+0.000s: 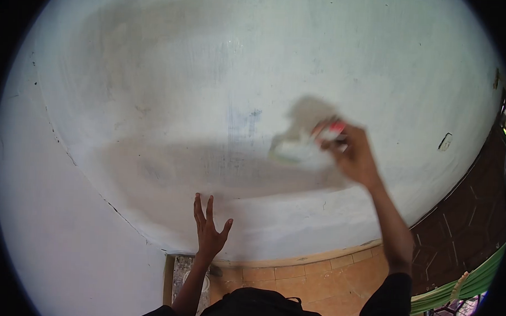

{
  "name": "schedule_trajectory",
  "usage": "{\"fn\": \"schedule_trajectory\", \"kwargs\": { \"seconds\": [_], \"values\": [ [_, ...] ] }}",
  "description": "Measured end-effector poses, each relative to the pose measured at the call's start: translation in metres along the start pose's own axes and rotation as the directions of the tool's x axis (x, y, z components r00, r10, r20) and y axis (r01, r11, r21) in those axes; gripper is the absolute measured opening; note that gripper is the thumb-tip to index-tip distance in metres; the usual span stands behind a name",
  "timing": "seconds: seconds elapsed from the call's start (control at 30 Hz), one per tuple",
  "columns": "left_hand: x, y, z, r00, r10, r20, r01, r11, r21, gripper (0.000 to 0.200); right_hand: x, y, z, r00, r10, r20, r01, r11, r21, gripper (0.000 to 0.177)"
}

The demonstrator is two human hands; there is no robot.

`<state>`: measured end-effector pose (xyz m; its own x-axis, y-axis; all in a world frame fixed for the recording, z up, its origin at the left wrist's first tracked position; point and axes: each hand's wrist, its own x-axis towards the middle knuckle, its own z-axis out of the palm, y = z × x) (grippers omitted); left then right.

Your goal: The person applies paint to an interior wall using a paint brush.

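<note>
Two bare hands are raised to a pale wall [173, 60] in the head view. The right hand [354, 157], at about three o'clock from centre, is closed around a red-handled tool [298, 149]. Its pale, blurred head lies against the wall at the hand's nine o'clock; brush or pad cannot be told. The left hand [208, 234], near six o'clock, is wide open with fingers spread, holding nothing, palm to the wall. A darker grey band [169, 172] runs between them. Orange floor tiles [321, 277] lie at five o'clock.
</note>
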<state>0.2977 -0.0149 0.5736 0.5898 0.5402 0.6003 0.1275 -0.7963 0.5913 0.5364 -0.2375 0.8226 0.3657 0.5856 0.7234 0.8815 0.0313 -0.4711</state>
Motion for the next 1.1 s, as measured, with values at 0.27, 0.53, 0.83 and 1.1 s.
{"fn": "schedule_trajectory", "kwargs": {
  "seconds": [0.27,0.53,0.83,1.1],
  "values": [
    [0.001,0.007,0.006,1.000,-0.016,-0.018,0.017,0.999,0.039,0.085,0.117,-0.110,-0.136,0.792,-0.540,-0.286,0.460,0.835,-0.303,0.021],
    [0.000,0.012,0.018,0.998,-0.039,-0.048,0.040,0.998,0.038,0.091,0.032,-0.079,-0.061,0.764,-0.645,-0.016,0.321,0.402,-0.858,0.035],
    [-0.007,0.016,0.030,0.998,-0.029,-0.052,0.032,0.998,0.062,0.094,-0.121,-0.015,0.039,0.892,-0.443,0.088,0.435,0.791,-0.431,0.025],
    [-0.026,0.050,0.067,0.978,0.061,0.199,-0.059,0.998,-0.019,0.094,-0.066,-0.009,-0.007,0.984,0.006,0.176,-0.014,0.999,0.044,0.016]
  ]
}}
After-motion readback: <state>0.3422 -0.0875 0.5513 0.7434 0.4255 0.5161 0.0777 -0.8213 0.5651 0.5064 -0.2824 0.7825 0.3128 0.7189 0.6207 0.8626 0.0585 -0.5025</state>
